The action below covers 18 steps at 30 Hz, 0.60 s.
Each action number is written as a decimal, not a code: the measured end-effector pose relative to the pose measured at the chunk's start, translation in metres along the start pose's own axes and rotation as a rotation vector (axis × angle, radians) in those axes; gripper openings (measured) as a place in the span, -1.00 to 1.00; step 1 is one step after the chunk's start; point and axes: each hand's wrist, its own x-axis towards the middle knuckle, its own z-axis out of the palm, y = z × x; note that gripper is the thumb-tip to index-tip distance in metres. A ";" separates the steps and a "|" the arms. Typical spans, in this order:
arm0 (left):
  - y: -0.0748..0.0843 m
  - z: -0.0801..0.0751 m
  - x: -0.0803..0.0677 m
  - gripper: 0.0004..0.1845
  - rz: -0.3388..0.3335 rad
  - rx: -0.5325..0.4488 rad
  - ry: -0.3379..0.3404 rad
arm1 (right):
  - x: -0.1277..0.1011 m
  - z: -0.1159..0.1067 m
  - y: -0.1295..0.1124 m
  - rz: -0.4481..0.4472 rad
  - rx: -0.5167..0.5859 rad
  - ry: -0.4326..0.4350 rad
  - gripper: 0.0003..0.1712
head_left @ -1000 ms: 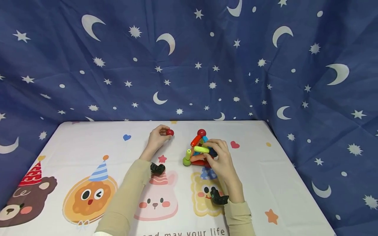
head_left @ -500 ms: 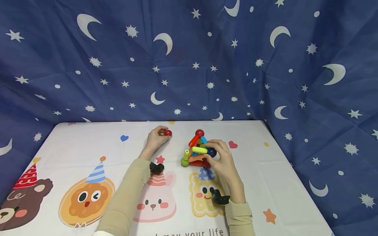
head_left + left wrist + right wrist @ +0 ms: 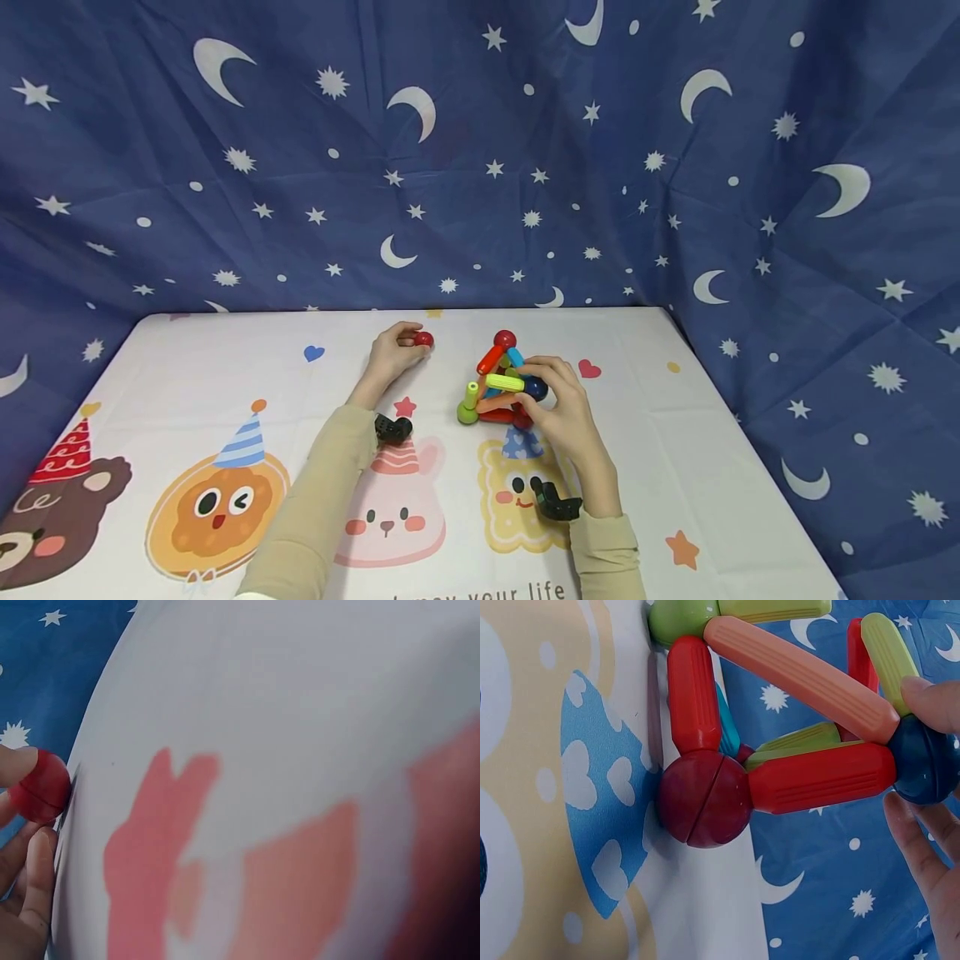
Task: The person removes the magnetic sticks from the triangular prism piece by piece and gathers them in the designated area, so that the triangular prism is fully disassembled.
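My left hand (image 3: 386,354) pinches a red ball (image 3: 423,339) near the back of the table; in the left wrist view this ball (image 3: 43,787) sits between thumb and fingers. To its right stands a frame of magnetic rods and balls. My right hand (image 3: 562,408) holds the dark blue ball (image 3: 926,761) at the frame's upper corner, thumb on one side and fingers on the other. A yellow-green rod (image 3: 505,382) sticks out from that ball. Red rods, an orange rod (image 3: 802,675) and a dark red ball (image 3: 705,799) form the near side.
A green ball (image 3: 467,413) bearing an upright green rod (image 3: 471,393) makes the frame's left corner. Another red ball (image 3: 505,339) tops its back, joined to a red rod (image 3: 491,360). The printed tablecloth (image 3: 652,450) ends at a blue starry curtain (image 3: 450,167).
The head view has shifted slightly, so everything appears a little farther left. More of the dark blue ball shows beside my right fingers. Both hands keep their holds.
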 end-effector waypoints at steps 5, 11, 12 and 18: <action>0.001 -0.006 -0.003 -0.48 -0.007 -0.053 0.015 | 0.000 0.000 -0.001 0.003 0.003 -0.005 -0.62; 0.005 -0.013 -0.008 -0.50 0.009 -0.078 0.038 | -0.001 -0.001 -0.002 0.021 0.000 -0.004 -0.62; 0.006 -0.014 -0.010 -0.51 0.013 -0.083 0.039 | -0.001 -0.001 -0.002 0.026 0.002 -0.006 -0.62; 0.022 -0.019 -0.033 -0.53 0.087 -0.130 0.042 | -0.002 -0.006 0.001 0.038 0.026 -0.012 -0.60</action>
